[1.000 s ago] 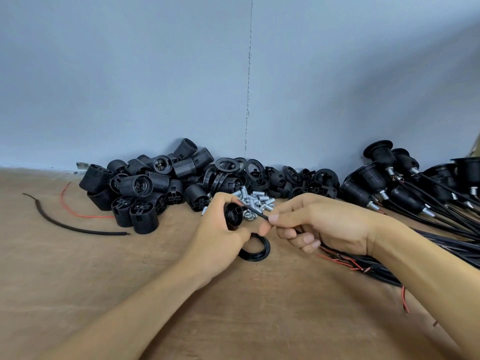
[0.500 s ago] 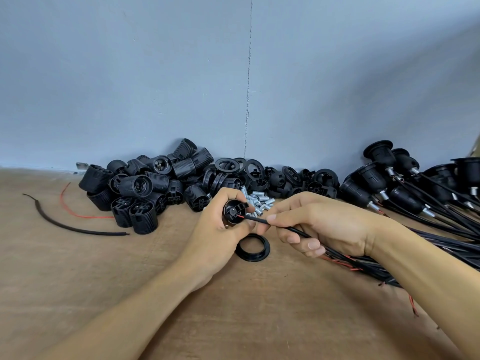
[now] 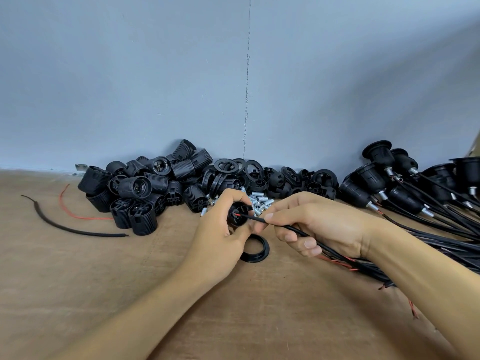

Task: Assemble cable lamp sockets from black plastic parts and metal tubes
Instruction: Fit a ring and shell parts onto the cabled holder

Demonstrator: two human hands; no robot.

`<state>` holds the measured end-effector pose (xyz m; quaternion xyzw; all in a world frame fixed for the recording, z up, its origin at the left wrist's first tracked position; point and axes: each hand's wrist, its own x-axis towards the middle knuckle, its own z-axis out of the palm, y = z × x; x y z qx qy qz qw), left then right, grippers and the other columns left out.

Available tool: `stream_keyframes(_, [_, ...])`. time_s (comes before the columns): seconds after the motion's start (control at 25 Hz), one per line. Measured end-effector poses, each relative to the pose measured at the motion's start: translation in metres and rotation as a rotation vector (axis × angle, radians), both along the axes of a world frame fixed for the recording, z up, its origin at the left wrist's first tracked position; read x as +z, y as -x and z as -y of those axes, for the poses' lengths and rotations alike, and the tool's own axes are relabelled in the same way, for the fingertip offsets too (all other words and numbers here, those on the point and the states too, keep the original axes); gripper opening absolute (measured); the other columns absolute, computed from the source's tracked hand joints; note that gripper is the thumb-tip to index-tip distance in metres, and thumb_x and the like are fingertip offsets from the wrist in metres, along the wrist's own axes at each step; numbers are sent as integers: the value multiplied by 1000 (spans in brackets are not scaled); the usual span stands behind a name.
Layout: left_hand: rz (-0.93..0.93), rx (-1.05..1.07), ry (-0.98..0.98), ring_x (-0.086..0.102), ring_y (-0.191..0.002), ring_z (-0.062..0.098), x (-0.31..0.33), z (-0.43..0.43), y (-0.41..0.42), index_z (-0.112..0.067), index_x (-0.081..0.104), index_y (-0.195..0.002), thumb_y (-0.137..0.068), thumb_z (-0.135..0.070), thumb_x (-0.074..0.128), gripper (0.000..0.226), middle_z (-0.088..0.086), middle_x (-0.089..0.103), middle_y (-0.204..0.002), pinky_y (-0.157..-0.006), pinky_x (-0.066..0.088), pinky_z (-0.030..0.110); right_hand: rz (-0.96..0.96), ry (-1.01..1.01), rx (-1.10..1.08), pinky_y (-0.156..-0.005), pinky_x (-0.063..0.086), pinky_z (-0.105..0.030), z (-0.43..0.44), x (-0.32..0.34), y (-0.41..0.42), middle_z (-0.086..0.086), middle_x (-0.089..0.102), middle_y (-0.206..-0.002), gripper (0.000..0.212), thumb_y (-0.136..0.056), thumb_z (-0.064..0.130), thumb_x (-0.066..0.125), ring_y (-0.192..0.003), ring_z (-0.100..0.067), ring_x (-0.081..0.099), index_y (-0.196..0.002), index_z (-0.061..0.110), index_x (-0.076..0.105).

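Observation:
My left hand [image 3: 220, 229] grips a small black socket cap [image 3: 237, 213] just above the wooden table, its open side facing right. My right hand [image 3: 311, 222] pinches a black cable [image 3: 293, 228] between thumb and forefinger; the cable's red wire tip sits inside the cap's opening. A loose black ring [image 3: 255, 249] lies flat on the table right below both hands. Behind my hands a small heap of short metal tubes [image 3: 259, 200] lies on the table, partly hidden by my fingers.
A pile of threaded black socket bodies [image 3: 145, 190] and rings [image 3: 233, 168] lines the wall. Finished sockets with cables [image 3: 405, 185] lie at the right, cables trailing under my right forearm. A stray black cable [image 3: 78, 229] and red wire [image 3: 78, 215] lie at left.
My left hand has turned the cap's opening toward the cable. My right hand has pushed the cable end leftward, so its red tip now sits in the cap.

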<state>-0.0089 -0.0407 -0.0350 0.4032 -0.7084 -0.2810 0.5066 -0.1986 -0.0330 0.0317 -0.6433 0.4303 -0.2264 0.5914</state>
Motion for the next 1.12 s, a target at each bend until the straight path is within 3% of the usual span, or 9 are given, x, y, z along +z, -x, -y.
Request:
stream_keyframes(0.12, [156,122,120,59,-73,9,-2,-2,1,-44,54,-99,-88,-9,71,41,-17,65,-84,-61,41,16,-22,32,-36,-36,25,-18,-1,0,-4,0,45,-57,26,-101,17,54,-38,-7,29,-103,-4,69])
stream_keyframes(0.28, [322,186,217,59,-76,3,-3,-1,-2,-42,55,-107,-83,-2,68,49,-22,63,-97,-66,45,21,-97,52,-69,-35,23,-17,-1,0,-6,0,46,-56,23,-100,17,56,-37,-7,27,-95,1,71])
stream_keyframes(0.44, [397,155,264,54,-79,-2,-3,-3,1,-41,55,-104,-79,-3,64,47,-22,59,-90,-66,42,18,-94,88,-19,-36,24,-18,-2,0,-5,-3,49,-58,18,-98,16,60,-38,-7,29,-86,7,70])
stream_keyframes(0.56, [375,144,268,53,-80,-6,-4,-4,4,-37,60,-109,-82,-4,64,44,-23,61,-91,-69,39,10,-110,172,-57,-38,32,-20,-3,-3,-10,-7,61,-63,23,-97,22,65,-40,-10,36,-78,9,63])
stream_keyframes(0.72, [205,259,190,57,-71,-7,-3,0,2,-34,64,-106,-84,-1,71,40,-21,61,-79,-65,38,4,-229,103,-60,-55,49,-26,1,8,4,-6,72,-81,38,-90,47,65,-58,-15,57,-97,9,65])
stream_keyframes(0.8, [158,333,148,54,-70,-14,-2,1,0,-29,67,-109,-85,1,72,39,-22,56,-73,-63,37,1,-246,105,-33,-57,47,-23,3,10,13,-4,67,-76,27,-94,34,65,-60,-12,55,-95,7,67])
stream_keyframes(0.92, [230,285,184,55,-79,-9,-2,-4,4,-32,64,-114,-83,5,67,48,-20,61,-88,-71,38,3,-87,180,-95,-48,40,-19,5,-2,4,-2,62,-68,14,-96,19,65,-53,-9,47,-93,6,68])
stream_keyframes(1.0, [264,252,222,54,-84,-5,-3,-6,6,-30,63,-116,-80,7,64,52,-18,65,-98,-77,37,2,-7,222,-116,-50,42,-19,7,-7,-5,-4,67,-73,18,-99,24,62,-54,-9,51,-98,7,66])
stream_keyframes(1.12, [192,363,153,53,-78,-10,-1,2,2,-23,67,-117,-83,6,67,44,-18,62,-86,-72,36,0,-120,123,-88,-54,46,-24,9,5,9,-10,74,-90,30,-103,35,51,-62,-14,58,-110,8,63])
